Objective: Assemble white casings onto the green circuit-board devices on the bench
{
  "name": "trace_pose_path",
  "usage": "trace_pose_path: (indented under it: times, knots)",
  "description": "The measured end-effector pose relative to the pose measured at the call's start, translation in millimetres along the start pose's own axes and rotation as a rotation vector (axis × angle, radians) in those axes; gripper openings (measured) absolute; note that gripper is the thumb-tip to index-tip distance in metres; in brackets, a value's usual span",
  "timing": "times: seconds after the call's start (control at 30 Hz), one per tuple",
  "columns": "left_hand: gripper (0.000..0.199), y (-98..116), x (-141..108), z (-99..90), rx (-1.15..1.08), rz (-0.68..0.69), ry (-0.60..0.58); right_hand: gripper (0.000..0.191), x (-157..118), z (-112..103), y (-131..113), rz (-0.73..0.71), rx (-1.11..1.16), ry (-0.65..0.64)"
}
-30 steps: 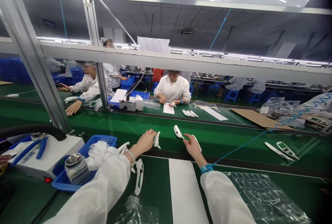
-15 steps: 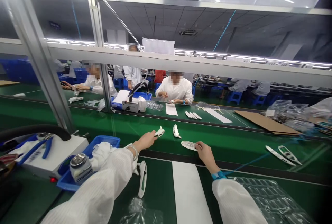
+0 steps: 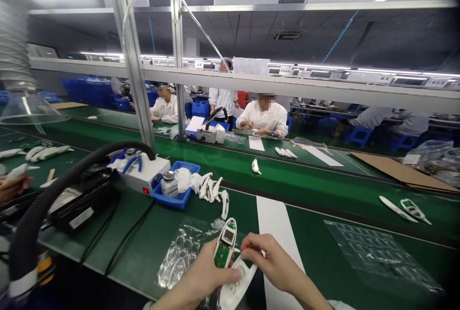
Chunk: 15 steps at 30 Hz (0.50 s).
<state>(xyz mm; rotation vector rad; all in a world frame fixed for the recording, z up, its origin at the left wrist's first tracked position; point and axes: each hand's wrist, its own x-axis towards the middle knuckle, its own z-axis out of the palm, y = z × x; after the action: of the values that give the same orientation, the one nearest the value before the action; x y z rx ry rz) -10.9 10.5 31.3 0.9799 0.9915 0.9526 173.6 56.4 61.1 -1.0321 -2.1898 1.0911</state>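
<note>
My left hand (image 3: 203,271) is closed around a white housing half with a green circuit board (image 3: 223,253) and a small grey screen. Its thumb presses on a white oval plastic shell (image 3: 235,291) beside the board. My right hand (image 3: 275,264) is closed, thumb and fingertips pinched at the shell's upper edge; whether a small part is between them is hidden. Just beyond my hands lies another slim white housing (image 3: 224,204). Several white plastic parts (image 3: 210,188) are bunched to its left.
A blue tray (image 3: 187,198) holds a metal-topped bottle (image 3: 168,184) and white cloth. Clear plastic blister trays (image 3: 381,247) lie right and left, and a white paper strip (image 3: 273,219) between. On the green belt sit a white piece (image 3: 255,166) and housing halves (image 3: 413,209). Co-workers sit opposite.
Both hands have drawn back from the belt to close in front of me and come together. The circuit-board housing is now in my left hand. The view has swung left.
</note>
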Motion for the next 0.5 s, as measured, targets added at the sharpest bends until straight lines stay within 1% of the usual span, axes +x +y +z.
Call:
trace_pose_path:
  times: [0.07, 0.13, 0.23, 0.33, 0.43, 0.5]
  knots:
    - [0.037, -12.5, -21.0, -2.7, 0.019, 0.05, 0.054, 0.002, -6.0, 20.9, -6.4, -0.024, 0.057, 0.057]
    - [0.038, -22.5, -36.8, -7.2, 0.11, 0.093, 0.115, 0.004, -7.7, 39.1, -12.7, -0.079, 0.102, 0.113]
    - [0.041, -32.4, -54.1, -15.0, 0.298, 0.124, 0.207, 0.001, -5.6, 62.1, -23.0, -0.129, 0.103, 0.115]
    - [0.041, -38.2, -65.9, -21.7, 0.421, 0.122, 0.27, 0.009, -3.2, 80.5, -29.7, -0.157, 0.061, 0.128]
    - [0.042, -42.7, -73.1, -24.9, 0.433, 0.123, 0.345, 0.012, -3.1, 95.2, -30.6, -0.192, 0.021, 0.173]
    - [0.045, -45.2, -75.7, -24.5, 0.407, 0.136, 0.396, 0.012, -3.8, 103.4, -30.3, -0.187, -0.004, 0.197]
